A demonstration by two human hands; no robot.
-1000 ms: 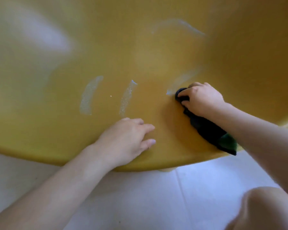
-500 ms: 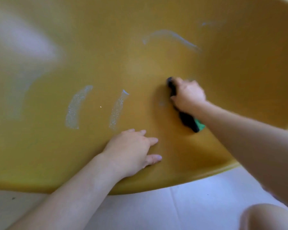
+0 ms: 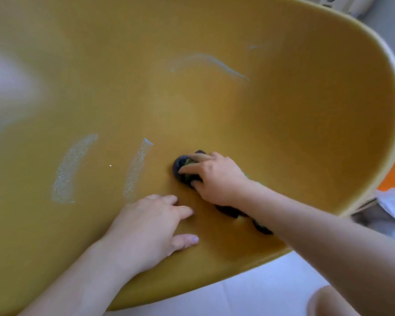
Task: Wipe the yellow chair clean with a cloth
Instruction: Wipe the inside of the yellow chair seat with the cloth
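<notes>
Two pale streaks sit left of my right hand, which bunches the dark cloth on the yellow chair; left hand spread flat (bracing). I'd sweep leftward, pressing firmly.

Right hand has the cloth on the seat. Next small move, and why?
Probably slide the right hand and its dark cloth leftward onto the nearest white streak. That streak and another further left remain unwiped, and the left hand lies flat on the yellow chair, below the path.
</notes>
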